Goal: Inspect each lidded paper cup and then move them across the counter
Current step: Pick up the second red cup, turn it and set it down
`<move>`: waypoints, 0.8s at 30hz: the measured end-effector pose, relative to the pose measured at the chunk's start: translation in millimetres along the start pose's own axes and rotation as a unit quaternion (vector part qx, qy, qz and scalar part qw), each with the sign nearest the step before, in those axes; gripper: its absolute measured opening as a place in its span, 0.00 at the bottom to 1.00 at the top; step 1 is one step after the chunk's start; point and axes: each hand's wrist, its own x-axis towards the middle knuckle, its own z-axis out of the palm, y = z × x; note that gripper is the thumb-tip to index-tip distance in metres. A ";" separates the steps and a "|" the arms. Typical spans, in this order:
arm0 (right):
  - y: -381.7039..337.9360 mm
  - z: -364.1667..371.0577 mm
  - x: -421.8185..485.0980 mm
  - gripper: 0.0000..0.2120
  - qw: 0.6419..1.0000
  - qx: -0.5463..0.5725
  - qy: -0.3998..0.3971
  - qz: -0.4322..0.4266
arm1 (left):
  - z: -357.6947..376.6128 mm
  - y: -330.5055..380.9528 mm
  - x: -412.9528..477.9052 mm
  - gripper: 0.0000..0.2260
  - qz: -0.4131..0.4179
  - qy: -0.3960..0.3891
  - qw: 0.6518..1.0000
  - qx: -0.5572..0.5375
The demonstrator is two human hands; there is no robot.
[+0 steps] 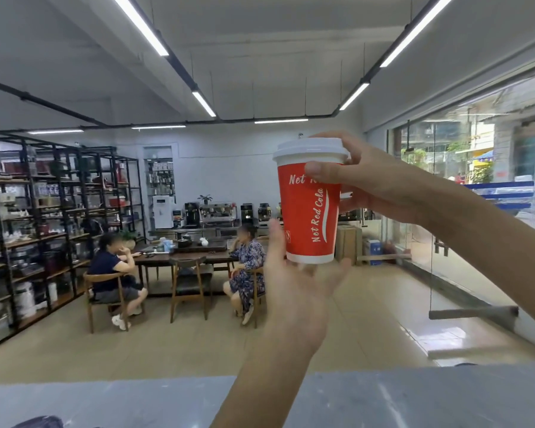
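Observation:
A red paper cup [303, 217] with a white lid and white "Net Red Cola" lettering is held upright in the air, well above the grey counter [414, 396]. My right hand [380, 180] grips it from the right, thumb across the upper wall and fingers by the lid. My left hand [294, 282] supports it from below, palm under the base and thumb up along its left side. No other cups show in this view.
Beyond the counter lies a shop floor with two seated people at a wooden table [186, 254], black shelving [44, 217] along the left wall, coffee machines [217, 213] at the back, and glass doors [464, 196] on the right.

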 end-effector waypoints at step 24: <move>-2.3 13.2 -13.2 0.54 0.995 0.047 0.088 0.011 | 7.1 -9.5 -6.7 0.31 0.139 -0.012 0.990 -0.001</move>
